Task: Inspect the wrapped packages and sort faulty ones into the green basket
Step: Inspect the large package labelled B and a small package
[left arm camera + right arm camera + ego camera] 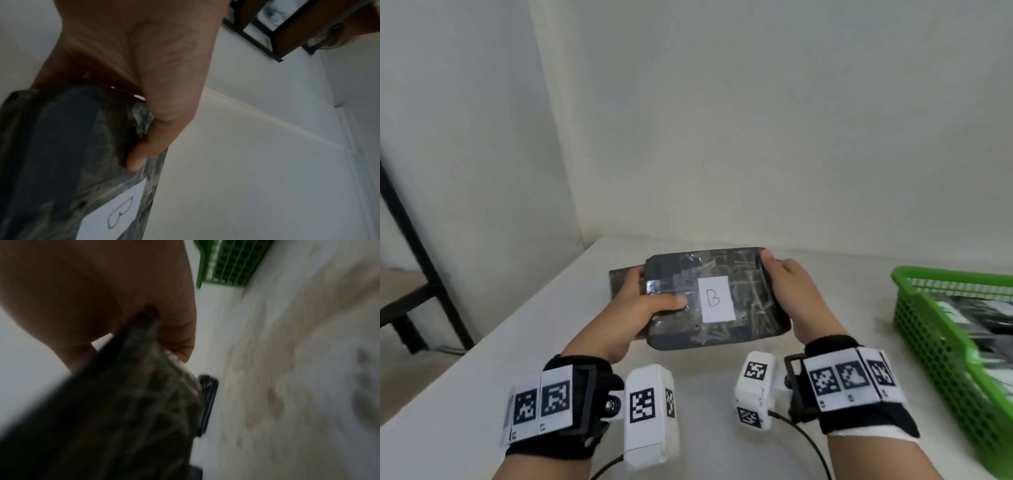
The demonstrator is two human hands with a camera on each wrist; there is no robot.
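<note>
A dark package (739, 308) wrapped in clear film, with a white label marked "B" (716, 300), is held above the white table (482, 383). My left hand (643, 308) grips its left end, thumb lying on the top face. My right hand (787, 291) grips its right end. In the left wrist view the package (61, 154) and its label (117, 211) fill the lower left under my palm. The right wrist view shows the package (127, 410) blurred. The green basket (941, 335) stands at the right and holds wrapped packages.
A second flat dark package (621, 279) lies on the table behind my left hand. White walls close the table's far side. A dark-framed wooden side table (410, 298) stands off to the left, beyond the table edge.
</note>
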